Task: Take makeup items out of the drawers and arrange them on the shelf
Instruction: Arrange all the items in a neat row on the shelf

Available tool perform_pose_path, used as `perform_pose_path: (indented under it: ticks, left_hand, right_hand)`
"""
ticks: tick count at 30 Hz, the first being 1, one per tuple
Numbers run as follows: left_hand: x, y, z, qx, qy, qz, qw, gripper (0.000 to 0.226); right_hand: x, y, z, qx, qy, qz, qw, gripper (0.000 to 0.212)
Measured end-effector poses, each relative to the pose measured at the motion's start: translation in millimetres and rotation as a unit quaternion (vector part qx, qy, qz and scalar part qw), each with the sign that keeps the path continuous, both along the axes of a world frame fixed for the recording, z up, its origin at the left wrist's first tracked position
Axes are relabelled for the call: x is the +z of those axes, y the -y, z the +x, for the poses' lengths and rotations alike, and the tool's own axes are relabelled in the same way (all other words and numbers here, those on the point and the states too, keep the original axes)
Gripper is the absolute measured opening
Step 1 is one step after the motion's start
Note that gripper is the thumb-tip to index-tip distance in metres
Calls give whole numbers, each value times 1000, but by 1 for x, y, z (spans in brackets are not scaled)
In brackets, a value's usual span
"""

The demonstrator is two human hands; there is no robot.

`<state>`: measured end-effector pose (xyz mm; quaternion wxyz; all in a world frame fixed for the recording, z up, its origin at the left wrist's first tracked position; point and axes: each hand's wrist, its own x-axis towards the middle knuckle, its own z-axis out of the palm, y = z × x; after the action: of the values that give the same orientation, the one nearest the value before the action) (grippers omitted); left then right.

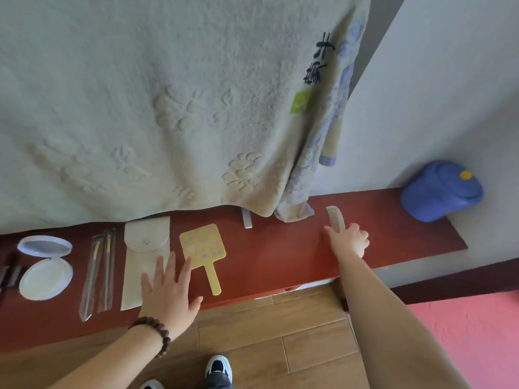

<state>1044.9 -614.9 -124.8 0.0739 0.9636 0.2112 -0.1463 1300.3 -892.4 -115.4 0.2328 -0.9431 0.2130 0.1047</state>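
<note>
A dark red shelf (266,248) runs across the view. On it from the left lie an open white compact (45,265), two brushes in clear sleeves (98,270), a cream pouch (143,256) and a yellow hand mirror (202,251). My left hand (168,293) rests flat with fingers spread, over the pouch's lower end and touching the mirror's lower corner. Farther right, my right hand (348,240) pinches the lower end of a cream comb (336,219) that lies on the shelf.
A pale towel (157,108) hangs over the shelf's back. A blue container (441,190) stands at the shelf's right end by the wall. Dark items (8,272) lie at the far left edge. Wooden floor and my shoes show below.
</note>
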Motion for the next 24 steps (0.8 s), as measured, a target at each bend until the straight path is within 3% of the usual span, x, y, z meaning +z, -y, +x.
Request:
perform_pose_path:
  ticks: [3,10,15,18,21,24]
  left_hand:
    - [-8,-6,-2,10,0,11,1000,89]
    - [-7,-3,1,31,-6,-10,999,88]
    - [6,-8,-1,52,9,-30,998,87]
    - [9,-14,-6,64,13,-29,997,89]
    - [6,-20,-12,63,-31,-31,997,92]
    - [5,-22,-14,45,-58,-38,997,94]
  right_hand:
    - [-2,-1,22,1,-31,-32,999,70]
    - [-2,5,37,20,-51,-2,999,64]
    - [11,8,17,18,1,48,999,39]
    - [22,3,-5,18,56,148,987,30]
    - [36,-24,-42,34,65,305,949,23]
    - [34,-66,-82,123,38,328,936,20]
